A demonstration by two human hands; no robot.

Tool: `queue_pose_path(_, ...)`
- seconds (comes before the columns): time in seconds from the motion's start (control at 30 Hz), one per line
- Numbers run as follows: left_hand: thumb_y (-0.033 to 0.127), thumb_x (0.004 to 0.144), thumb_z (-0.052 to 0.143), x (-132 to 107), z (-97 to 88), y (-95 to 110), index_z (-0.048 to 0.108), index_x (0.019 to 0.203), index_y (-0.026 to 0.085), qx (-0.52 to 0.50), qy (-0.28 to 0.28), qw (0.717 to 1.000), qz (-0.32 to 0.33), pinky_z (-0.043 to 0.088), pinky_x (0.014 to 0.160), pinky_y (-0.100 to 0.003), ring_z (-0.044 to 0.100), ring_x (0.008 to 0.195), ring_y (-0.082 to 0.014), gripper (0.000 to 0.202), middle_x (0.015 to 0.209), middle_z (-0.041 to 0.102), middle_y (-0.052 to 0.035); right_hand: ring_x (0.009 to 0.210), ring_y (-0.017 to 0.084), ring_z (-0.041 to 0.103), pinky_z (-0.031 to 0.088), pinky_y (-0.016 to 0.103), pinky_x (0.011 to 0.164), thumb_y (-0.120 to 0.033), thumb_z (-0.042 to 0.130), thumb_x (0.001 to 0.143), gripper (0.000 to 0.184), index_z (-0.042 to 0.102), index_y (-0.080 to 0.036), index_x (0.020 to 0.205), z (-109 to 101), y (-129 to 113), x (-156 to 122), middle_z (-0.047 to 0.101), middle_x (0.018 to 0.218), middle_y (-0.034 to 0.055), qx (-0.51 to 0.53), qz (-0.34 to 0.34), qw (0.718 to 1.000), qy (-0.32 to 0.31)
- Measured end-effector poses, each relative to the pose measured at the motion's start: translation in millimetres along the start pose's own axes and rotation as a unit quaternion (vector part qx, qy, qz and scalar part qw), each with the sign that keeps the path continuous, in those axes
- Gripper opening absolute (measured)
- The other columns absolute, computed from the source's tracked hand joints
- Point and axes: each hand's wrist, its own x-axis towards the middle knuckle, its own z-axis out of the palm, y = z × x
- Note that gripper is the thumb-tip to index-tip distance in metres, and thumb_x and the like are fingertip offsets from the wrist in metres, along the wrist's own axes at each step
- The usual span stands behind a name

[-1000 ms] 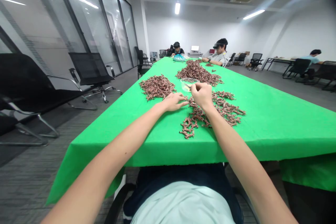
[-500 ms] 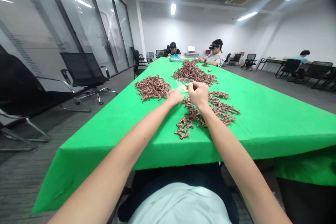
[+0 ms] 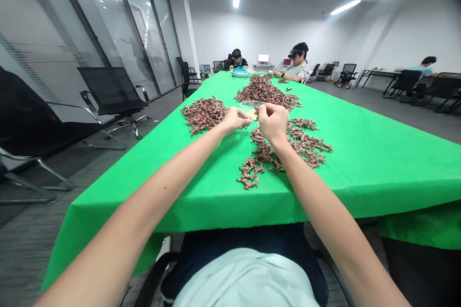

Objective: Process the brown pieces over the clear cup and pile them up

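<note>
My left hand (image 3: 236, 118) and my right hand (image 3: 272, 120) are raised close together above the green tablecloth (image 3: 360, 153), fingers pinched. Between them shows a small pale piece (image 3: 254, 115) that I cannot name. Right behind the hands stands a clear shallow bowl (image 3: 251, 104). Under and to the right of my right hand lies a scattered heap of small brown pieces (image 3: 288, 146).
A second brown heap (image 3: 203, 112) lies to the left, a third (image 3: 266, 93) farther back. Two people sit at the far end near a blue bag (image 3: 240, 72); another person sits at a desk at right. Black chairs (image 3: 111, 93) stand at left by the glass wall.
My left hand has lifted off the table and come up beside my right hand near the bowl. The camera has tilted slightly.
</note>
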Motion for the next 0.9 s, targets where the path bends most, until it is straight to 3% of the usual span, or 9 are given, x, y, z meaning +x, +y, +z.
queue_pose_path(0.13, 0.034, 0.062, 0.092, -26, -24.4, 4, 0.069, 0.082, 0.011, -0.08, -0.005, 0.997, 0.01, 0.058, 0.078, -0.04, 0.069, 0.075, -0.0189, 0.038, 0.081, 0.074, -0.0107, 0.059, 0.015, 0.056, 0.043, 0.027, 0.06, -0.039, 0.042, 0.095, 0.042, 0.066, -0.016, 0.068, 5, -4, 2, 0.063, 0.061, 0.0042, 0.09, 0.056, 0.994, -0.041)
queue_pose_path(0.27, 0.041, 0.062, 0.092, -55, -49.3, 8, 0.075, 0.091, 0.011, -0.112, -0.006, 0.993, 0.042, 0.06, 0.082, -0.043, 0.071, 0.077, -0.0205, 0.045, 0.086, 0.076, -0.0115, 0.053, 0.013, 0.053, 0.042, 0.027, 0.055, -0.048, 0.038, 0.097, 0.051, 0.063, -0.016, 0.066, 1, -10, 8, 0.06, 0.057, 0.0046, 0.175, 0.116, 0.964, -0.16)
queue_pose_path(0.4, 0.037, 0.062, 0.092, -83, -66.8, 14, 0.077, 0.09, 0.013, -0.093, 0.008, 0.993, 0.075, 0.06, 0.088, -0.042, 0.074, 0.086, -0.0236, 0.04, 0.092, 0.078, -0.0117, 0.054, 0.012, 0.051, 0.038, 0.026, 0.053, -0.046, 0.058, 0.088, 0.038, 0.063, -0.015, 0.067, -14, -19, 13, 0.062, 0.061, 0.0035, 0.186, 0.106, 0.949, -0.23)
queue_pose_path(0.53, 0.03, 0.063, 0.091, -105, -70.3, 26, 0.077, 0.089, 0.014, -0.116, 0.01, 0.989, 0.09, 0.062, 0.086, -0.042, 0.074, 0.09, -0.0246, 0.034, 0.098, 0.078, -0.0105, 0.067, 0.013, 0.056, 0.044, 0.027, 0.063, -0.045, 0.076, 0.076, 0.032, 0.068, -0.015, 0.083, -14, -25, 6, 0.067, 0.078, 0.0031, 0.219, 0.085, 0.924, -0.301)
queue_pose_path(0.6, 0.026, 0.065, 0.09, -111, -68.2, 32, 0.076, 0.086, 0.014, -0.142, 0.007, 0.985, 0.098, 0.063, 0.085, -0.041, 0.074, 0.093, -0.0248, 0.028, 0.099, 0.078, -0.0096, 0.07, 0.014, 0.058, 0.045, 0.028, 0.066, -0.046, 0.078, 0.077, 0.034, 0.068, -0.016, 0.088, -9, -24, 1, 0.068, 0.08, 0.0027, 0.237, 0.097, 0.911, -0.324)
queue_pose_path(0.77, 0.026, 0.071, 0.086, -116, -63.1, 35, 0.075, 0.088, 0.016, -0.162, -0.008, 0.984, 0.073, 0.063, 0.087, -0.04, 0.074, 0.098, -0.0243, 0.022, 0.1, 0.077, -0.0083, 0.074, 0.015, 0.06, 0.046, 0.028, 0.068, -0.047, 0.078, 0.08, 0.031, 0.07, -0.019, 0.088, -5, -21, -4, 0.069, 0.082, 0.002, 0.247, 0.112, 0.901, -0.339)
queue_pose_path(0.9, 0.029, 0.071, 0.087, -116, -62.7, 36, 0.075, 0.092, 0.018, -0.177, -0.028, 0.983, 0.034, 0.065, 0.083, -0.038, 0.074, 0.094, -0.0237, 0.027, 0.1, 0.077, -0.0078, 0.066, 0.013, 0.056, 0.044, 0.027, 0.063, -0.051, 0.075, 0.082, 0.033, 0.069, -0.019, 0.079, -12, -25, 1, 0.065, 0.07, 0.0002, 0.265, 0.144, 0.88, -0.368)
